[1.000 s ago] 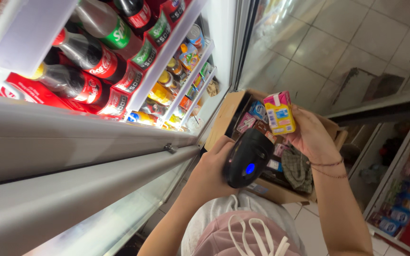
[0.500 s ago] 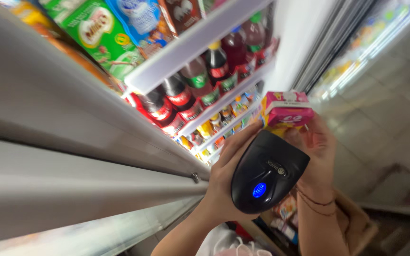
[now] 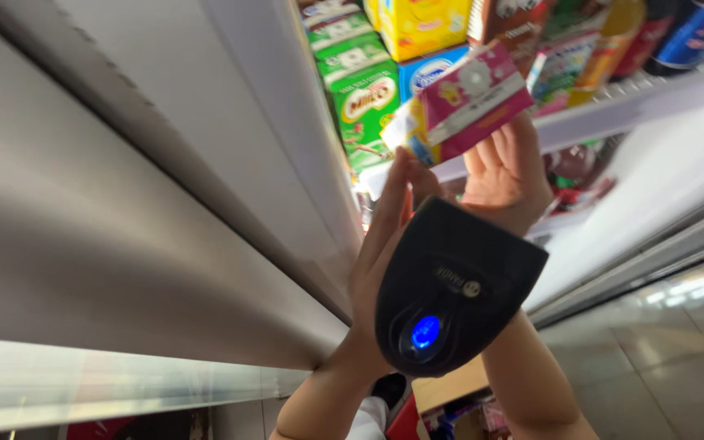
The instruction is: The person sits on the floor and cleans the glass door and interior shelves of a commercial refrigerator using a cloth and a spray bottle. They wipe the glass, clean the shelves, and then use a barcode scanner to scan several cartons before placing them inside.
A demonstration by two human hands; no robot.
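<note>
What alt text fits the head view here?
A right hand lifts a small pink drink carton toward a white fridge shelf of cartons and bottles. A black device with a blue light sits on the left hand.
</note>
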